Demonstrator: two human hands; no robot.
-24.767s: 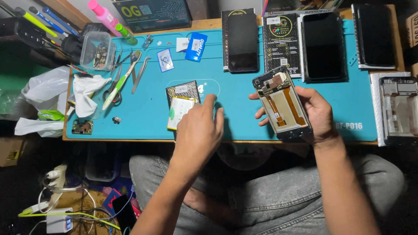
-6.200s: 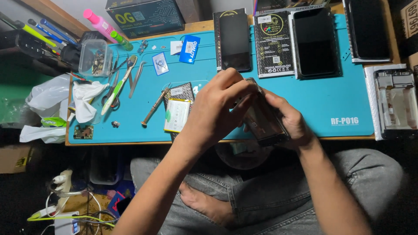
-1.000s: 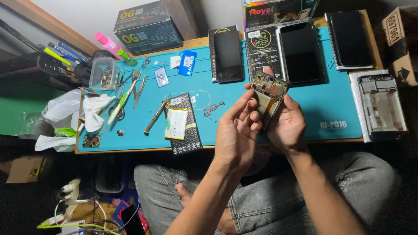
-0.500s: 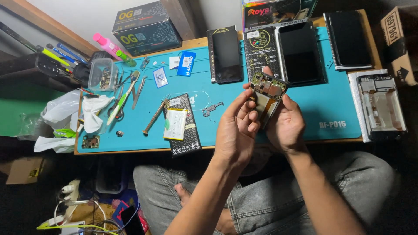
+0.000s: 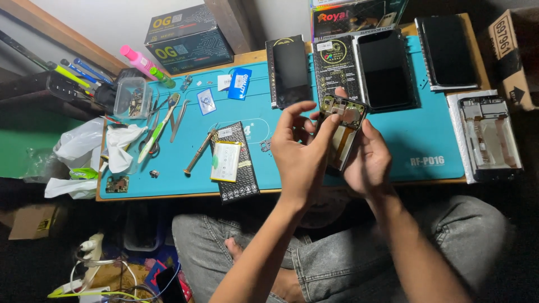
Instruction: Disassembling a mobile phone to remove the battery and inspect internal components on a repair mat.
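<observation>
Your left hand (image 5: pixel 300 154) pinches the top edge of the opened phone (image 5: pixel 339 132), fingers closed on it; your right hand (image 5: pixel 368 160) cradles it from behind, above the blue worktop (image 5: pixel 426 134). It looks light, thin and fragile: hold the frame edges, not the exposed boards.

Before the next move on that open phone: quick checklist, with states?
1. Open phone held by both hands: ok, right hand cups it from behind, left hand has fingertips on its top edge.
2. Phone lifted off the blue mat: ok.
3. Battery set aside on the mat: ok, lying on a dark box.
4. Screwdriver within reach: ok, left of the battery.
5. Screws all out: cannot tell.
6. Tweezers free: ok, on the mat.
</observation>
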